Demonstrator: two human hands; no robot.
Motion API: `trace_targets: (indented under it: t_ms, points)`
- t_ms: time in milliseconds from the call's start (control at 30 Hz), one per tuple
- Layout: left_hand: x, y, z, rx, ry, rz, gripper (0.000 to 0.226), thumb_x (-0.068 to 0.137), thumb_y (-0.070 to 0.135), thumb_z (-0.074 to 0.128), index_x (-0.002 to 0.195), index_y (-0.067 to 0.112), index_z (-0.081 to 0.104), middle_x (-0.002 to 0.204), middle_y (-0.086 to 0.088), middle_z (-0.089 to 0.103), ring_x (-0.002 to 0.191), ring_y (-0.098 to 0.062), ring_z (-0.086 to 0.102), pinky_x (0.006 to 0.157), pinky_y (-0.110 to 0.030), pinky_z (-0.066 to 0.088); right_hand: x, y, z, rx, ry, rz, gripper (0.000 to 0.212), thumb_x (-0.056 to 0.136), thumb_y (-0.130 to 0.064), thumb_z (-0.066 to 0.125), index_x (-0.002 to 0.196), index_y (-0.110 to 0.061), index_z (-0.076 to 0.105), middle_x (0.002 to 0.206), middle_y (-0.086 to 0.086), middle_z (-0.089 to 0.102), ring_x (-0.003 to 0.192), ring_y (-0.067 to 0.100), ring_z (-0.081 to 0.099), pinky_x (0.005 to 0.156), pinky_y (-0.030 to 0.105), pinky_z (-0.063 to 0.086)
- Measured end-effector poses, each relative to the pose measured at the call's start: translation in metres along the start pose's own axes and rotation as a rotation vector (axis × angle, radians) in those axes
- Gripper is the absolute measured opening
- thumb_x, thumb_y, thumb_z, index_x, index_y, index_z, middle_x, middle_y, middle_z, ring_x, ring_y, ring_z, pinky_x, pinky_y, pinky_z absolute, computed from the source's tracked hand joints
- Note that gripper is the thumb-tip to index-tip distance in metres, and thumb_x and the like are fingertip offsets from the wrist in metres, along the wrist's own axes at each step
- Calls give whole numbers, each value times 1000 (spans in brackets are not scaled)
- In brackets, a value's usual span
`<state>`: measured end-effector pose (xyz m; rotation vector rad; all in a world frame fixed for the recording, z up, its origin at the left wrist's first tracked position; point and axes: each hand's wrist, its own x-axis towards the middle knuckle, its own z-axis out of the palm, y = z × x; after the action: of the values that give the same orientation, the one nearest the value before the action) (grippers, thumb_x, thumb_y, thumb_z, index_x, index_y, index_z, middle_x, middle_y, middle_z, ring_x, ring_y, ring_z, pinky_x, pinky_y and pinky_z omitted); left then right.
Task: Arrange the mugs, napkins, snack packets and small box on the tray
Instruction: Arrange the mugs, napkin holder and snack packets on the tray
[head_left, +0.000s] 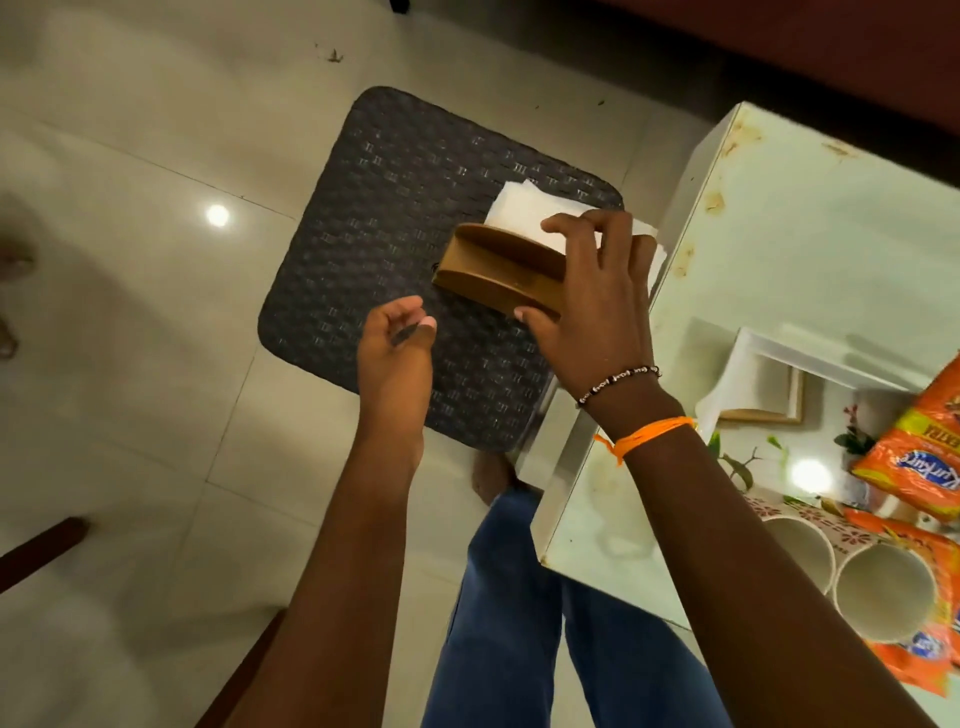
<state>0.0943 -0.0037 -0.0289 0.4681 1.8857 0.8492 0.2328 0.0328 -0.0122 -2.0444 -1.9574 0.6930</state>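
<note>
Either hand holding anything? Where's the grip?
Right hand grips the brown napkin holder at its right end, thumb on the near side, fingers over the top. Left hand is empty.

Lighting: dim, warm, indoor. Ceiling lamp reflected as a bright spot on the glossy floor (156, 260), left of the dark woven tray (395, 208); second glare spot on the worktop (779, 249) to its right. Soft blur at frame edges; wide-angle bending.

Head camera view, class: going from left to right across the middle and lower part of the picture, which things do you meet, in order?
Left hand → brown napkin holder → right hand → white mugs → orange snack packets.
</note>
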Motion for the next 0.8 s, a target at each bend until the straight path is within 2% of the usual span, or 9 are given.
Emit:
trace_targets:
  t_ms: [67, 200, 300, 400, 467, 567, 667, 733, 800]
  points:
    - [3, 1, 5, -8, -5, -4, 22, 89, 15, 55, 110, 23, 52, 111, 6, 55, 106, -11, 54, 92, -24, 43, 2, 2, 2, 15, -40, -14, 59, 76, -31, 70, 127, -18, 44, 137, 12, 41, 124, 30, 36, 104, 40, 39]
    - [-3, -2, 20, -33, -11, -6, 34, 90, 10, 51, 120, 26, 46, 122, 7, 49, 108, -8, 48, 88, -22, 40, -4, 11, -6, 75, -97, -97, 51, 76, -25, 70, 122, -17, 49, 129, 9, 48, 119, 28, 37, 98, 34, 39]
    - [-18, -9, 29, -30, 0, 23, 40, 88, 3, 48, 114, 33, 45, 122, 8, 48, 104, -5, 48, 78, -16, 41, -23, 20, -18, 87, -142, -143, 53, 74, -27, 71, 122, -18, 50, 124, 8, 49, 113, 25, 38, 86, 22, 29]
    - [-41, -18, 34, -4, 16, 68, 38, 87, 2, 47, 106, 35, 49, 123, 5, 50, 109, -8, 51, 83, -19, 44, -50, 37, -34, 81, -135, -139, 53, 74, -30, 70, 122, -20, 50, 122, 6, 50, 110, 21, 38, 82, 16, 20]
    - [-62, -26, 41, -14, -10, 114, 37, 87, 0, 46, 107, 30, 53, 111, 11, 56, 104, -4, 55, 76, -13, 48, -72, 57, -51, 85, -107, -123, 50, 75, -29, 70, 120, -18, 52, 119, 8, 52, 105, 21, 40, 76, 13, 17]
    - [-83, -34, 47, -11, -71, 188, 35, 86, -4, 44, 109, 18, 59, 98, 18, 60, 91, 9, 59, 78, -6, 48, -95, 82, -72, 104, -63, -77, 45, 74, -25, 67, 116, -11, 57, 111, 13, 58, 97, 28, 49, 75, 16, 21]
    - [-117, -37, 72, 21, -187, 235, 33, 86, -6, 42, 108, 9, 62, 99, 13, 63, 87, 14, 58, 82, -5, 46, -118, 123, -99, 103, -18, -2, 42, 74, -21, 67, 114, -9, 58, 110, 15, 60, 98, 31, 53, 78, 25, 31]
    - [-139, -39, 91, 45, -266, 230, 33, 87, -5, 43, 110, 8, 62, 106, 3, 64, 93, 8, 60, 84, -9, 48, -131, 151, -112, 96, -3, 35, 43, 73, -18, 68, 114, -8, 58, 111, 16, 60, 101, 34, 54, 84, 35, 39]
    - [-156, -44, 110, 84, -321, 201, 37, 87, -4, 42, 111, 15, 63, 115, 1, 63, 107, -5, 58, 93, -22, 48, -141, 177, -121, 97, 19, 67, 43, 72, -16, 67, 113, -6, 58, 110, 17, 61, 102, 35, 56, 85, 41, 44]
